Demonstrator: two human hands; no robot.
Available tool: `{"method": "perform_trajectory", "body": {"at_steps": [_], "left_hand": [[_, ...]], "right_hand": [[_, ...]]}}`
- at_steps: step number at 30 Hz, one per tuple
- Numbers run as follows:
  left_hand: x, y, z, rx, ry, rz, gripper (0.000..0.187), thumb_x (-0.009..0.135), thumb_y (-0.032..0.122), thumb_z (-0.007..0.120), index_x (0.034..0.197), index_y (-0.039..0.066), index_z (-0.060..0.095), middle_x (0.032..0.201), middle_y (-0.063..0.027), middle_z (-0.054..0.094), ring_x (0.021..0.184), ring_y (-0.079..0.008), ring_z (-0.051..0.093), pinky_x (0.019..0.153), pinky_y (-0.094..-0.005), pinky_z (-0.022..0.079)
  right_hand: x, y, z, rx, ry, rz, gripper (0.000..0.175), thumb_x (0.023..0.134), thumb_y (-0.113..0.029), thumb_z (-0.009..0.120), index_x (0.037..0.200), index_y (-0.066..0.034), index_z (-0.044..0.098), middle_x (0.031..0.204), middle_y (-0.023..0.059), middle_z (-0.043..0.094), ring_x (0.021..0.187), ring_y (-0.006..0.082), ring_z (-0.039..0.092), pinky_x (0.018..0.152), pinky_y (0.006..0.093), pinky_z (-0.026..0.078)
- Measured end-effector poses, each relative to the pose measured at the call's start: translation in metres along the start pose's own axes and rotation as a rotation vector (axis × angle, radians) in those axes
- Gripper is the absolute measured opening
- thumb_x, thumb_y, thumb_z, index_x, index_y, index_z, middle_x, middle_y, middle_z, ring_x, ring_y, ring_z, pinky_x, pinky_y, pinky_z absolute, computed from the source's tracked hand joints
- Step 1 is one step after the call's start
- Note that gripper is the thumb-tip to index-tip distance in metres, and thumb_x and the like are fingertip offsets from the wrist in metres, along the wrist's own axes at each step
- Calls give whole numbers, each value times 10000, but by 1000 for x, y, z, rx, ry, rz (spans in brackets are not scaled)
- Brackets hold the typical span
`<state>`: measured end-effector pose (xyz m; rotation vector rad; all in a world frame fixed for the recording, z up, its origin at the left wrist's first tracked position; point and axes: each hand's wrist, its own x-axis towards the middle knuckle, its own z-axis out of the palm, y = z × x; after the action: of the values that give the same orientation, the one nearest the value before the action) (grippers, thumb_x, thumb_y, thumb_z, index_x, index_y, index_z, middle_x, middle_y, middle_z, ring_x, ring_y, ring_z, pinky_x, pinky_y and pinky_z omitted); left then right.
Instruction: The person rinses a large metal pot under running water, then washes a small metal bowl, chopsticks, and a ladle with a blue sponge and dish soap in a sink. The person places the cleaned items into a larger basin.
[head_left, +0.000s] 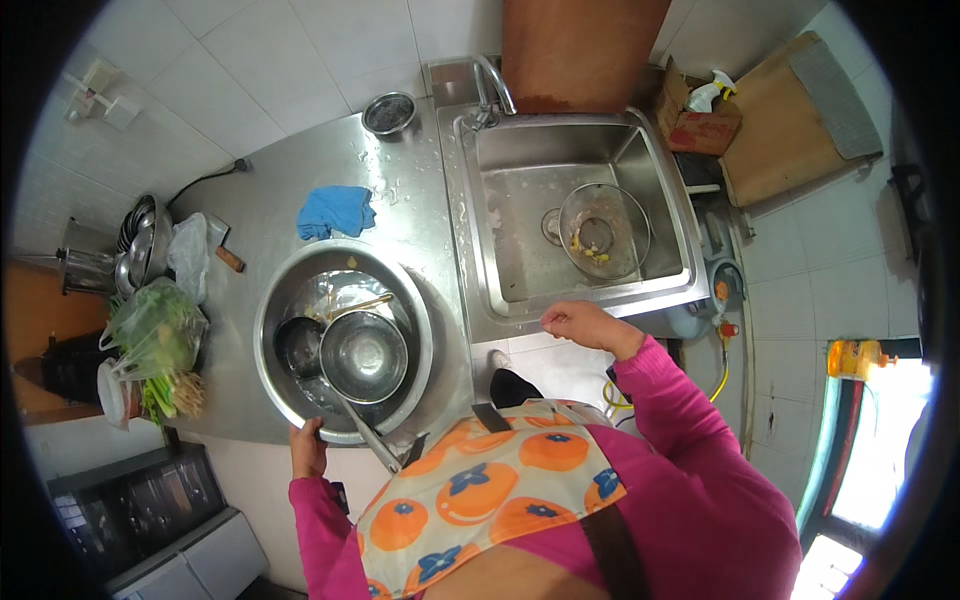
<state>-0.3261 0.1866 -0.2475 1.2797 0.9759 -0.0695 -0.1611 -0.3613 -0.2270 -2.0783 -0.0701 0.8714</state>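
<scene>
My left hand (307, 448) grips the near rim of a large stainless steel basin (271, 375) on the steel counter. Inside the basin are a dark round bowl (297, 347), chopsticks (361, 306) and a metal ladle or small pan (364, 356). Its long handle (369, 435) sticks out over the near rim towards my apron. My right hand (589, 328) hovers by the sink's front edge, fingers curled, with nothing visible in them. A round strainer (643, 247) with yellow food scraps lies in the stainless steel sink (517, 266), beside the drain.
A blue cloth (335, 211) lies behind the basin, and a small metal bowl (389, 114) stands near the faucet (495, 86). At left are a cleaver (225, 251), bagged greens (154, 334) and stacked metal bowls (142, 244). A cardboard box (701, 127) holds a spray bottle (709, 94).
</scene>
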Motion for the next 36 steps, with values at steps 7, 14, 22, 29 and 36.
{"method": "perform_trajectory", "body": {"at_steps": [7, 14, 22, 29, 36], "left_hand": [[-13, -4, 29, -61, 48, -18, 323, 861, 32, 611, 1157, 123, 519, 929, 4, 576, 841, -135, 577, 691, -309, 479], [-17, -10, 41, -98, 87, -49, 389, 862, 32, 608, 1224, 126, 502, 983, -4, 571, 938, -162, 564, 832, -360, 487], [-21, -6, 46, -95, 140, -76, 399, 844, 35, 611, 1220, 104, 496, 1036, -20, 566, 989, -190, 568, 897, -371, 489], [-22, -7, 48, -87, 190, -70, 360, 832, 43, 606, 1180, 84, 518, 972, -21, 548, 942, -182, 549, 895, -361, 471], [-20, -7, 45, -72, 225, -89, 364, 817, 49, 608, 1171, 75, 528, 974, -11, 549, 930, -169, 552, 900, -342, 459]], "right_hand": [[14, 12, -16, 56, -64, 54, 279, 893, -261, 650, 1047, -33, 695, 917, 94, 718, 854, 206, 672, 778, 337, 527], [47, 67, -60, 144, -67, 15, 263, 893, -259, 651, 1034, -43, 699, 902, 61, 711, 818, 150, 659, 732, 306, 531], [116, 279, -181, -983, 197, 282, 249, 859, -205, 569, 900, -59, 767, 971, 226, 713, 888, 381, 709, 766, 490, 570], [161, 436, -218, -1196, -254, 161, 199, 834, -120, 588, 898, -41, 759, 968, 210, 713, 873, 352, 713, 793, 465, 571], [168, 363, -229, 409, 408, 828, 190, 910, -59, 526, 990, 93, 606, 826, 258, 671, 820, 390, 713, 662, 504, 636]]}}
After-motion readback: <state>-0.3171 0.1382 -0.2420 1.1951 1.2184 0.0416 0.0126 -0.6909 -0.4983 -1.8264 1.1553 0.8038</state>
